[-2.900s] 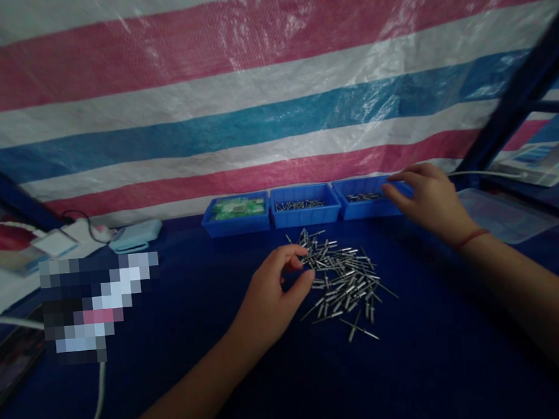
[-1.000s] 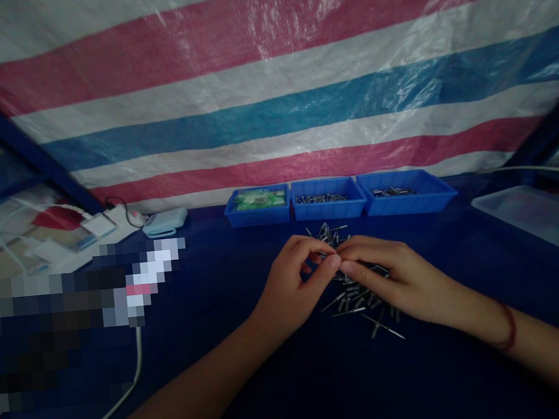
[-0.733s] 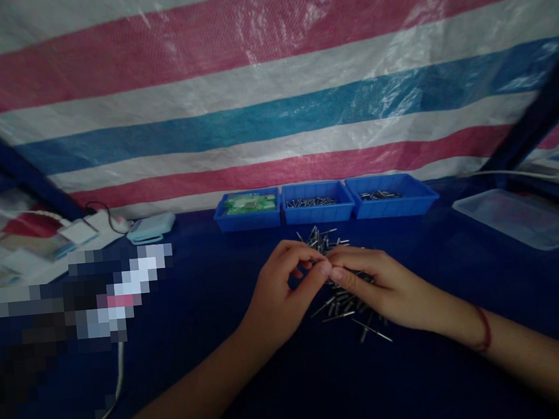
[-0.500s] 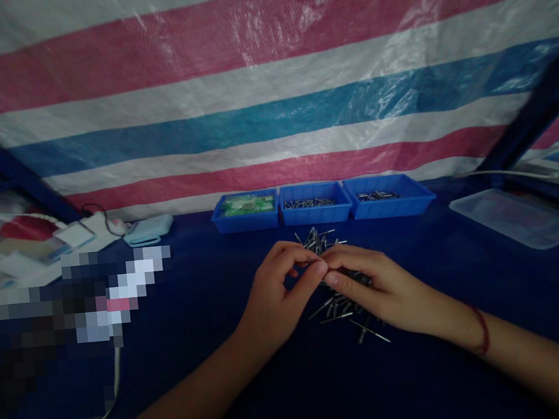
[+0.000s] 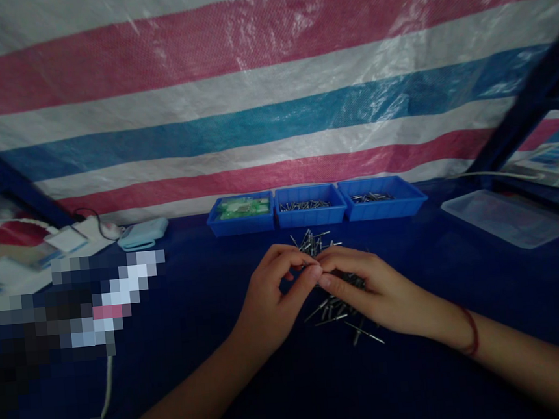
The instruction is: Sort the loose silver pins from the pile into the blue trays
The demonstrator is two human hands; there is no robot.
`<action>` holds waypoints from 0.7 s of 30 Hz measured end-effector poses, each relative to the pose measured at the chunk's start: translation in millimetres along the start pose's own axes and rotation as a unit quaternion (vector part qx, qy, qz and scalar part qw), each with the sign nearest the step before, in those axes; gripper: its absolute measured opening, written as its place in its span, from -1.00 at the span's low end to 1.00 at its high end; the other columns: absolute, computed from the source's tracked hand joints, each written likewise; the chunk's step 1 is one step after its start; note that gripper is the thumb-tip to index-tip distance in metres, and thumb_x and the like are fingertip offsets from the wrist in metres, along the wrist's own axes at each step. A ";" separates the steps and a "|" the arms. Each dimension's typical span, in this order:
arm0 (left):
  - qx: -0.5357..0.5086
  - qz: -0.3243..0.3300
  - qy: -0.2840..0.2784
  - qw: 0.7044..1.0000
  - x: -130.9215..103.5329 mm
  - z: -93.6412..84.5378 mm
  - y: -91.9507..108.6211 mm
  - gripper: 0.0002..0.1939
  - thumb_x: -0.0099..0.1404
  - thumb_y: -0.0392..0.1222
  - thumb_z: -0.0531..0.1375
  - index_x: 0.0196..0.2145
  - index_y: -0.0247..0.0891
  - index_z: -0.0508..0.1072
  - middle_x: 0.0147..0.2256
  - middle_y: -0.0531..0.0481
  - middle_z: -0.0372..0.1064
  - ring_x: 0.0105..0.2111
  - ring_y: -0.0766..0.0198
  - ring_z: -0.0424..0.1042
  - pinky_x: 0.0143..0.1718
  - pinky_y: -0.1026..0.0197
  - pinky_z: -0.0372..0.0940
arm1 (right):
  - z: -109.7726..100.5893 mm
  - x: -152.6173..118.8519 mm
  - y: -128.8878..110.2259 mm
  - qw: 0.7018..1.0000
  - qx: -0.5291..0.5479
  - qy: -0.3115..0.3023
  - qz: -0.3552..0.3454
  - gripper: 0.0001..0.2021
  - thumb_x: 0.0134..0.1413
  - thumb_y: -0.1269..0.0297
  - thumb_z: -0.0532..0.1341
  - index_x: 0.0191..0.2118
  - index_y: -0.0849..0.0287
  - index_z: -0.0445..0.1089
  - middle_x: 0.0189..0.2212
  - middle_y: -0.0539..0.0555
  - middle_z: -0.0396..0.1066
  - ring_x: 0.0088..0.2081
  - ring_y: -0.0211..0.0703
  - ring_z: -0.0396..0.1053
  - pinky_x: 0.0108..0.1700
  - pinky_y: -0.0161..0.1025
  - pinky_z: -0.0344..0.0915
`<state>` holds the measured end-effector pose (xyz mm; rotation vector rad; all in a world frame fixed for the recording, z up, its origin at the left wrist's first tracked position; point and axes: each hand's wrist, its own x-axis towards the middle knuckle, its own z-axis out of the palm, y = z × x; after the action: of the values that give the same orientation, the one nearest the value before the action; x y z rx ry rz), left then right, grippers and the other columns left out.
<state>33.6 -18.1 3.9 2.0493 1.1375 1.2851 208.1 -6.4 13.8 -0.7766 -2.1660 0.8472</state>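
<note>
My left hand [image 5: 276,294] and my right hand [image 5: 371,283] meet fingertip to fingertip over a pile of thin metal pins that look like blind rivets [image 5: 334,306]. Thumb and forefinger of each hand are pinched together; whatever lies between them is hidden by the fingers. Part of the pile shows beyond the fingertips, and more lies below the right palm, with several loose pieces at its near edge. A dark red band [image 5: 472,329] circles my right wrist.
Behind the pile stand a blue bin with green-and-clear packets [image 5: 242,224], a middle blue bin [image 5: 311,217] and a right blue bin [image 5: 386,208], both with metal pins. A translucent lid [image 5: 510,218] lies right. Left are a light-blue case [image 5: 143,234] and a white cable [image 5: 108,387].
The whole view has shifted slightly, so bins, pile and hands appear a little further left. Both hands keep their pinched pose with fingertips together.
</note>
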 end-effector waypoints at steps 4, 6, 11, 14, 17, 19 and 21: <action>0.001 -0.003 0.004 1.000 -0.8 0.1 -0.6 -0.92 0.26 -0.26 0.15 -0.30 -0.19 0.45 -0.30 0.02 0.29 -0.34 0.32 0.33 -0.34 0.25 0.26 | 0.4 2.0 1.8 0.999 0.014 0.037 0.009 -0.86 0.18 0.30 0.10 -0.37 0.17 0.34 -0.38 0.03 0.37 -0.32 -0.25 0.33 -0.25 -0.22 0.30; 0.006 -0.002 0.006 1.000 -0.9 -0.5 -0.4 -0.90 0.27 -0.26 0.14 -0.28 -0.18 0.46 -0.30 0.02 0.29 -0.32 0.32 0.33 -0.32 0.25 0.26 | 0.4 2.5 3.5 0.998 0.019 0.065 0.011 -0.88 0.16 0.30 0.12 -0.35 0.16 0.35 -0.38 0.02 0.37 -0.33 -0.27 0.34 -0.27 -0.25 0.29; 0.025 -0.002 0.022 0.999 -0.8 -2.0 0.1 -0.91 0.25 -0.27 0.16 -0.29 -0.19 0.47 -0.30 0.03 0.30 -0.33 0.33 0.32 -0.32 0.25 0.26 | 0.9 1.0 5.7 0.992 0.022 0.126 0.009 -0.92 0.12 0.29 0.17 -0.30 0.15 0.38 -0.34 0.04 0.37 -0.30 -0.24 0.35 -0.30 -0.27 0.29; 0.026 -0.006 0.014 1.000 -0.3 -1.9 -1.1 -0.92 0.26 -0.27 0.15 -0.30 -0.19 0.46 -0.26 0.01 0.32 -0.29 0.30 0.34 -0.28 0.22 0.27 | 1.0 -0.1 3.4 0.988 0.011 0.157 -0.001 -0.93 0.10 0.30 0.19 -0.30 0.14 0.39 -0.34 0.04 0.36 -0.32 -0.23 0.35 -0.33 -0.25 0.30; 0.018 -0.016 -0.014 1.000 0.3 -1.2 -1.9 -0.92 0.27 -0.26 0.14 -0.30 -0.19 0.44 -0.22 -0.02 0.31 -0.22 0.26 0.35 -0.23 0.18 0.29 | 0.1 -1.2 -0.7 0.986 -0.013 0.165 -0.024 -0.95 0.09 0.32 0.19 -0.30 0.13 0.38 -0.35 0.04 0.35 -0.33 -0.23 0.33 -0.32 -0.24 0.30; 0.013 -0.018 -0.035 0.999 0.3 -0.4 -1.1 -0.90 0.29 -0.25 0.11 -0.30 -0.20 0.43 -0.20 -0.02 0.30 -0.18 0.24 0.35 -0.16 0.14 0.28 | -1.0 -2.2 -3.2 0.986 -0.030 0.160 -0.040 -0.97 0.09 0.34 0.19 -0.31 0.13 0.37 -0.36 0.04 0.34 -0.33 -0.24 0.32 -0.32 -0.24 0.29; 0.010 -0.010 -0.053 0.998 -0.2 0.5 0.9 -0.89 0.31 -0.25 0.09 -0.31 -0.21 0.43 -0.18 -0.03 0.28 -0.15 0.24 0.33 -0.08 0.11 0.25 | -2.0 -3.2 -5.2 0.986 -0.043 0.152 -0.059 -0.99 0.09 0.37 0.18 -0.34 0.15 0.33 -0.37 0.04 0.33 -0.34 -0.24 0.31 -0.32 -0.24 0.28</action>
<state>34.3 -18.8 4.2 2.0895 1.1250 1.1450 210.1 -11.2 17.6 -0.7584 -1.9633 0.5400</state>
